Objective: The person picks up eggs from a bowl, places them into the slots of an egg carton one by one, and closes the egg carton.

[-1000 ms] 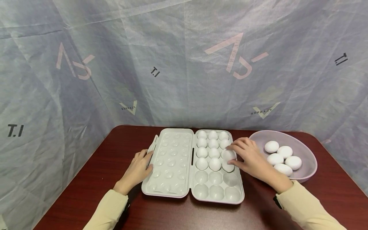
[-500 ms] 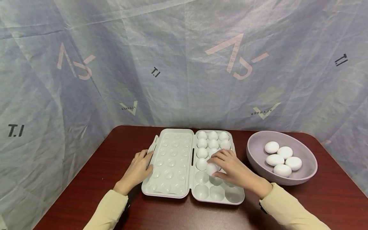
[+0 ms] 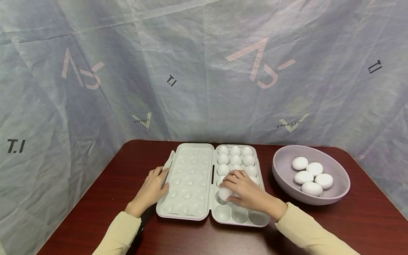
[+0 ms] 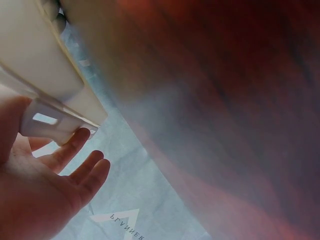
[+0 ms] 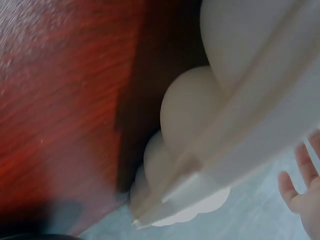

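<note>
The right hand [image 3: 247,191] has come leftward across the tray [image 3: 258,217] since a moment ago, when it hovered over the middle column; an egg [image 3: 225,193] is now pinched in its curled fingers at the left column, in the fifth row from the back, just above or in that cup. A second ago the same hand was at the tray's right edge, close to the bowl [image 3: 283,179]. The four rows behind the egg are filled, though the hand hides part of the fourth. The front row of cups lies bare.

The left hand [image 3: 149,191] has not shifted: its fingers lie relaxed against the outer edge of the open lid [image 3: 188,180], by the latch tab [image 4: 52,125], gripping nothing.

The tray and lid are pale, smooth moulded plastic, hinged side by side, the lid dimpled with shallow round hollows. The eggs are matte white ovals. The bowl is a smooth, shallow lilac oval, standing just right of the tray, with five eggs [image 3: 310,175] lying loose in it. The worktop [image 3: 121,184] is dark red wood grain with rounded corners. Behind hangs a creased grey-blue sheet [image 3: 204,71] printed with pink and black marks.
</note>
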A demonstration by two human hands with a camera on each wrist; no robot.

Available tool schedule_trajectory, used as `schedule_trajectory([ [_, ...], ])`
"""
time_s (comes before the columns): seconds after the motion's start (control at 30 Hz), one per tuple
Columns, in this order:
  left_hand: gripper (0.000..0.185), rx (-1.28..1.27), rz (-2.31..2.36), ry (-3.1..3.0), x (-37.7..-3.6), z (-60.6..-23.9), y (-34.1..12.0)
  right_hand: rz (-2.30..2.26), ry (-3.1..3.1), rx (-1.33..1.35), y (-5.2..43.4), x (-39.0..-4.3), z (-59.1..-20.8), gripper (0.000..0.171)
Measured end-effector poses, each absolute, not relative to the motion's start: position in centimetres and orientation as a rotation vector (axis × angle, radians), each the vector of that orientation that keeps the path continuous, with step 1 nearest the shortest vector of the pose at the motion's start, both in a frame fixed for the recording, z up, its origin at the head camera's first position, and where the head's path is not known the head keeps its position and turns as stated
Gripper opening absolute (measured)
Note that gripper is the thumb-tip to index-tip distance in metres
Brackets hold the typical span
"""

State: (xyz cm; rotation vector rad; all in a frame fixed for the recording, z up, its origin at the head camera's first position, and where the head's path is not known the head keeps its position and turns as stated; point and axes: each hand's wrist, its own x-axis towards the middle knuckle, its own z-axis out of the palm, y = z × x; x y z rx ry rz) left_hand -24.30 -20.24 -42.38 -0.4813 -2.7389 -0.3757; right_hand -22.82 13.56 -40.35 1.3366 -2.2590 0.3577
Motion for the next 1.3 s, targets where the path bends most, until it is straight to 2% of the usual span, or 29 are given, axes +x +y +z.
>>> schedule_trajectory([
  [0.6, 0.048, -0.487, -0.37, -2.739, -24.3, -42.4, -20.2, 0.203, -2.296, 1.319, 12.5, -23.1, -41.6, 0.042],
  [1.3, 0.048, -0.498, -0.384, -2.741, -24.3, -42.3, -20.4, 0.227, -2.301, 1.288, 13.0, -23.0, -41.3, 0.044],
])
